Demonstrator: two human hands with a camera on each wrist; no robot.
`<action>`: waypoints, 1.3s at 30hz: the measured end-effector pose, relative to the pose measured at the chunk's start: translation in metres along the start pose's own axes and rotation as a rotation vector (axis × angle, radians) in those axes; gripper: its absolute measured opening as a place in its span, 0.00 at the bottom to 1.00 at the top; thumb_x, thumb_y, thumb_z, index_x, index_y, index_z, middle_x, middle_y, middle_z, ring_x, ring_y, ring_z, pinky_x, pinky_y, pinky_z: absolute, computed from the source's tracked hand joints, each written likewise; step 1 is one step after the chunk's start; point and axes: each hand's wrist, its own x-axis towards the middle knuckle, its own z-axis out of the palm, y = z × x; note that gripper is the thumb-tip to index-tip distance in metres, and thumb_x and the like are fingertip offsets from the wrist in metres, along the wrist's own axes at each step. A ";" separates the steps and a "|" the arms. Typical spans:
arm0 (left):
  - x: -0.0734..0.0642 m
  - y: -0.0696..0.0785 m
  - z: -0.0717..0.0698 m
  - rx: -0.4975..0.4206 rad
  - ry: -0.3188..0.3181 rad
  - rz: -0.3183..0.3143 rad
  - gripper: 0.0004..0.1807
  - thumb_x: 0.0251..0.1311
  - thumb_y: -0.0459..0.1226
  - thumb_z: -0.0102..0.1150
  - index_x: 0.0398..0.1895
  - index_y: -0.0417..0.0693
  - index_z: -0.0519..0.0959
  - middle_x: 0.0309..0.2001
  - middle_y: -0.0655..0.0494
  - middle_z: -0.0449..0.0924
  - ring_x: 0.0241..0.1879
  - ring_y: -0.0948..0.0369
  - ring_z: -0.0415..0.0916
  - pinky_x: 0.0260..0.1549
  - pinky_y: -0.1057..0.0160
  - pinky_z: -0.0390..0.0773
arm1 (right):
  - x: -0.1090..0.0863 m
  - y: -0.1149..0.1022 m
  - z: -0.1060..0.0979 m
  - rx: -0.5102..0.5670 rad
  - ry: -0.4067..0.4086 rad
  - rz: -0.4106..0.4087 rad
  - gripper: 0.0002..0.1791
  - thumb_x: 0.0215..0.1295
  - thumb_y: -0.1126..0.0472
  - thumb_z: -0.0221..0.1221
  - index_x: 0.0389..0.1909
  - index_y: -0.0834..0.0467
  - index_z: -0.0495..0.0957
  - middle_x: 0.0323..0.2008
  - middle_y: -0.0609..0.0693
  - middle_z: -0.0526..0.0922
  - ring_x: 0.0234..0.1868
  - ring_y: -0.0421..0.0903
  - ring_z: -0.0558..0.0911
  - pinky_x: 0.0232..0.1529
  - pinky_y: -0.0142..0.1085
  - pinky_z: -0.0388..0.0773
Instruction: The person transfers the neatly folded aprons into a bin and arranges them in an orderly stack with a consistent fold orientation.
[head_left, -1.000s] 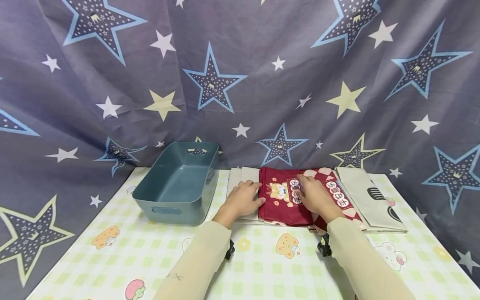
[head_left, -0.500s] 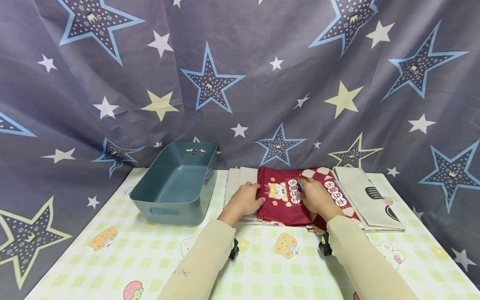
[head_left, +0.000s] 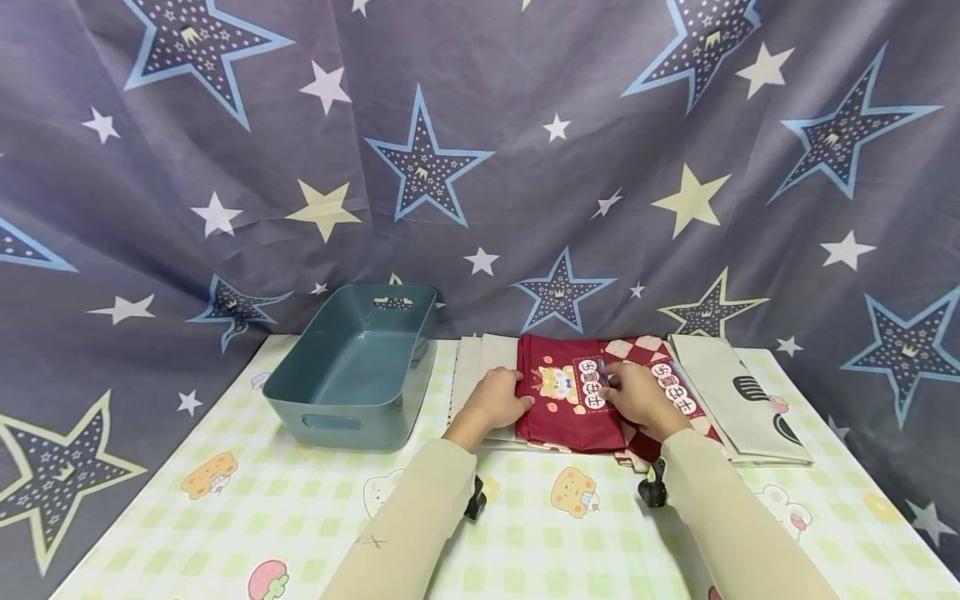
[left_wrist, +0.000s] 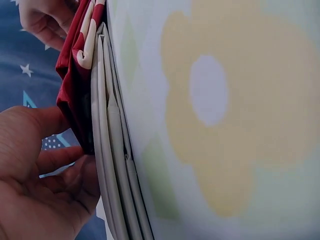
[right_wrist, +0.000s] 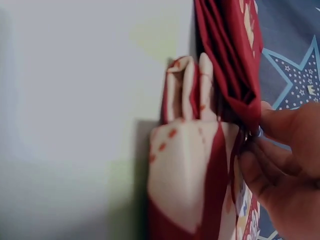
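A dark red folded cloth (head_left: 558, 429) with a cartoon animal print lies across the neighbouring folded fabrics, in the middle of the row. My left hand (head_left: 497, 400) pinches its left edge, thumb at the near corner; the left wrist view shows fingers tucked at the edge beneath it. On the opposite edge, my right hand (head_left: 641, 400) pinches the same cloth between thumb and fingers. Under and left of it is a folded off-white cloth (head_left: 468, 358). To the right, a red-and-cream checked folded cloth (head_left: 701, 417) is partly hidden by my right hand.
A blue-grey plastic bin (head_left: 333, 425) stands to the left, with nothing visible inside. At the row's right end lies a beige folded cloth (head_left: 742, 408) with dark prints. A star-patterned curtain (head_left: 480, 208) hangs directly behind the table (head_left: 300, 533).
My left hand has shifted slightly to the right along the cloth's edge. My right fingers have drawn back from the cloth's top to its right edge. The cloth has barely moved.
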 end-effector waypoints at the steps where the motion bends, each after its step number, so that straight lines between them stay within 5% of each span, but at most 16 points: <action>1: 0.001 0.000 0.001 -0.019 0.003 -0.004 0.27 0.58 0.44 0.62 0.57 0.37 0.75 0.51 0.44 0.77 0.52 0.53 0.74 0.54 0.56 0.72 | 0.000 0.001 0.000 0.017 -0.002 0.016 0.22 0.61 0.66 0.61 0.56 0.68 0.74 0.39 0.60 0.83 0.44 0.54 0.80 0.49 0.48 0.74; 6: 0.005 0.000 0.002 -0.116 0.028 -0.037 0.27 0.55 0.40 0.65 0.57 0.37 0.75 0.46 0.47 0.81 0.46 0.57 0.77 0.48 0.59 0.76 | 0.000 0.002 -0.003 0.073 -0.001 0.042 0.20 0.60 0.66 0.62 0.53 0.69 0.76 0.41 0.62 0.83 0.45 0.54 0.80 0.49 0.46 0.75; 10: 0.006 0.002 0.002 -0.200 0.052 -0.072 0.30 0.51 0.37 0.69 0.58 0.37 0.74 0.41 0.49 0.82 0.42 0.57 0.78 0.45 0.60 0.77 | -0.001 0.002 -0.003 0.252 -0.032 0.138 0.20 0.61 0.68 0.60 0.55 0.68 0.75 0.43 0.62 0.81 0.29 0.48 0.79 0.30 0.39 0.77; 14: 0.006 0.002 0.003 -0.289 0.076 -0.123 0.32 0.47 0.34 0.71 0.59 0.37 0.74 0.42 0.49 0.81 0.44 0.57 0.76 0.47 0.61 0.76 | -0.001 0.005 -0.001 0.458 -0.063 0.290 0.21 0.63 0.68 0.57 0.58 0.66 0.73 0.40 0.60 0.79 0.18 0.43 0.69 0.19 0.35 0.68; 19: 0.008 0.002 0.006 -0.489 0.106 -0.244 0.32 0.41 0.28 0.73 0.55 0.39 0.77 0.41 0.49 0.81 0.42 0.58 0.75 0.43 0.62 0.76 | -0.002 0.003 -0.002 0.581 -0.077 0.490 0.18 0.65 0.64 0.56 0.56 0.58 0.74 0.34 0.55 0.77 0.25 0.47 0.71 0.25 0.40 0.67; 22: 0.008 0.003 0.007 -0.604 0.128 -0.302 0.31 0.39 0.25 0.72 0.53 0.39 0.78 0.41 0.47 0.81 0.40 0.59 0.75 0.38 0.64 0.77 | -0.003 0.001 -0.004 0.600 -0.083 0.539 0.18 0.65 0.63 0.57 0.56 0.57 0.73 0.32 0.53 0.77 0.30 0.50 0.73 0.29 0.42 0.67; 29: 0.007 0.007 0.006 -0.889 0.094 -0.383 0.31 0.41 0.18 0.64 0.55 0.38 0.76 0.43 0.45 0.82 0.33 0.59 0.81 0.23 0.62 0.81 | -0.005 0.001 -0.010 0.695 -0.101 0.594 0.21 0.63 0.62 0.58 0.57 0.54 0.72 0.22 0.47 0.74 0.27 0.46 0.73 0.35 0.46 0.65; 39: 0.007 0.010 0.006 -1.123 0.048 -0.423 0.31 0.42 0.17 0.61 0.55 0.40 0.74 0.44 0.45 0.77 0.33 0.55 0.82 0.25 0.59 0.82 | -0.004 0.000 -0.010 0.778 -0.076 0.630 0.21 0.61 0.59 0.61 0.55 0.48 0.74 0.25 0.46 0.78 0.34 0.50 0.75 0.37 0.48 0.60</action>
